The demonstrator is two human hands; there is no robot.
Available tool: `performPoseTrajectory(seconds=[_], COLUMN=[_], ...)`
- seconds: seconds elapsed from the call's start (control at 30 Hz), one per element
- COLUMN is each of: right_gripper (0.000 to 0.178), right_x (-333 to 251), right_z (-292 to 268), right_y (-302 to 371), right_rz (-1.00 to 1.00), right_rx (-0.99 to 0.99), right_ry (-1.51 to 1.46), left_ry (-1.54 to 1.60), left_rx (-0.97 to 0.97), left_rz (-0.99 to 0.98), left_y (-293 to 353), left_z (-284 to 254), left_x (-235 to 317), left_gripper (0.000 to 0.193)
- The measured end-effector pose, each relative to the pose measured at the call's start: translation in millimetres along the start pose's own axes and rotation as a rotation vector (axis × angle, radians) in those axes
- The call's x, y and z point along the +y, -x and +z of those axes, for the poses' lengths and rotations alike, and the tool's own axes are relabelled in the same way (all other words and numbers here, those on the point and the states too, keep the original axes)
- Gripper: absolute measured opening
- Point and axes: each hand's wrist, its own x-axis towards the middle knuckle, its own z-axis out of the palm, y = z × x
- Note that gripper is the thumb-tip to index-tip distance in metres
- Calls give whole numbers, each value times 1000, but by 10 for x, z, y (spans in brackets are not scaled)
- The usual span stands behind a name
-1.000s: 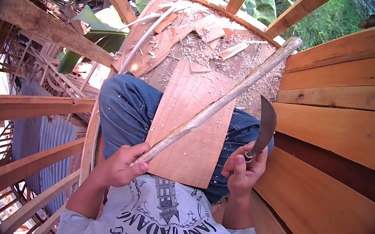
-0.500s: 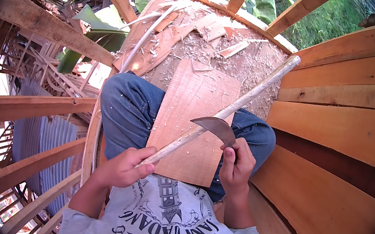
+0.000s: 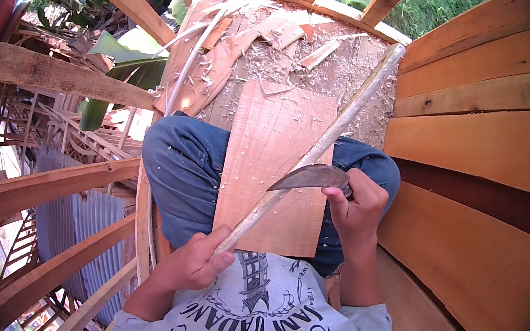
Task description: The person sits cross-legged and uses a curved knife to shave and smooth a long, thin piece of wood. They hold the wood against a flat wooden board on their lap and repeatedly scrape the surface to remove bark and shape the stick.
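Observation:
My left hand (image 3: 200, 259) is closed around the near end of a long pale peeled stick (image 3: 329, 136), which slants up and away to the right. In my right hand (image 3: 362, 204) is a knife with a dark curved blade (image 3: 309, 177); its handle is mostly hidden in my fist. The blade lies across the stick around its middle, tip pointing left. Under both, a flat wooden board (image 3: 270, 210) rests across my lap between my jeans-covered knees, with a few shavings on it.
Wood shavings (image 3: 272, 59) and offcuts (image 3: 323, 53) litter the plank floor ahead. Another long thin pale stick (image 3: 196, 56) lies at the left. An orange plank wall (image 3: 476, 141) stands close on my right, and open wooden rails (image 3: 55, 179) run along my left, with corrugated sheets (image 3: 100, 224) beyond.
My right hand with the knife has moved farther from my body along the stick, and the blade has turned flatter. The stick now points more steeply away from me.

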Motion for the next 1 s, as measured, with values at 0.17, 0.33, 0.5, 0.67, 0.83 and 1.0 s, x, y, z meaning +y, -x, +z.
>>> performPoseTrajectory(seconds=[0.17,0.33,0.5,0.67,0.83,1.0], right_gripper=[63,59,58,62,70,68], right_x=[189,653,-47,-182,23,235], right_z=[-6,-366,-178,-47,-92,-107], right_y=[-109,-234,4,-26,-166,-258], right_rz=[26,436,135,-49,-108,148], right_rx=[123,309,25,3,106,267], right_ry=[-6,-182,-129,-2,165,59], left_ry=[65,172,368,192,82,7], left_rx=[-28,-107,-25,15,47,4], left_rz=[-43,-71,-143,-45,-30,-21], left_y=[44,150,130,74,134,191], left_z=[41,98,81,194,223,220], left_x=[16,-119,-140,-139,-137,-155], left_gripper=[44,46,48,48,49,47])
